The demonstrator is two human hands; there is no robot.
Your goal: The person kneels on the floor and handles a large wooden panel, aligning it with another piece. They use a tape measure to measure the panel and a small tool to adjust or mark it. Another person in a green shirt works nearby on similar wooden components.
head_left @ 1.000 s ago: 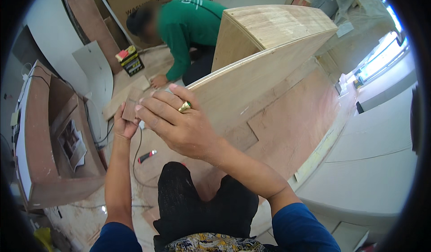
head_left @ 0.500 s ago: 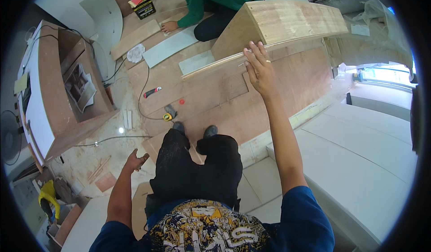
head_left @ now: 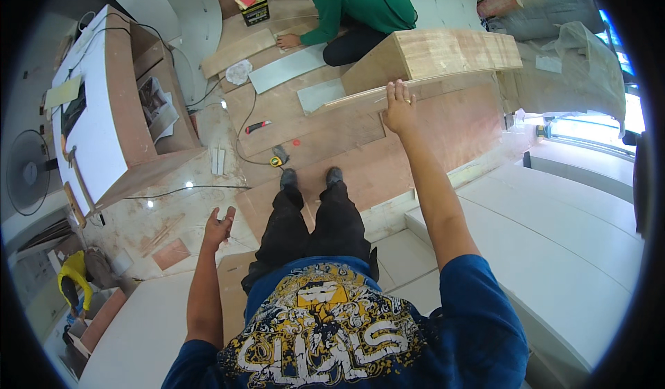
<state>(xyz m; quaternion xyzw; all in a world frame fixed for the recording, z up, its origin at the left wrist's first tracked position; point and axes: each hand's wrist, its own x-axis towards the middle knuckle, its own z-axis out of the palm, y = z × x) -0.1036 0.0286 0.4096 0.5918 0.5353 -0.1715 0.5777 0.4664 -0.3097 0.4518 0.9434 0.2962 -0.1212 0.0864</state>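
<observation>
My right hand (head_left: 400, 109) reaches forward, its fingers stretched over the near edge of a plywood board (head_left: 433, 82) fixed along a long wooden box (head_left: 454, 51). The palm side is hidden, but the fingers look extended rather than wrapped round. My left hand (head_left: 219, 228) hangs in the air at my side, holding nothing, with thumb and fingers apart. Just beyond the box a co-worker in a green top (head_left: 360, 8) crouches, one hand (head_left: 289, 40) on a wooden strip.
On the plywood sheets ahead lie a red-and-black cutter knife (head_left: 258, 127), a yellow tape measure (head_left: 276, 161) and a pale strip (head_left: 287, 68). A cabinet carcass (head_left: 131, 139) stands left, with a fan (head_left: 29, 172) beside it. White panels (head_left: 554, 223) lie right. A cable (head_left: 187, 189) crosses the floor.
My view has shifted and my body is more upright. The right hand's fingers have drawn closer together on the board's edge. My left hand has risen slightly, still apart from everything.
</observation>
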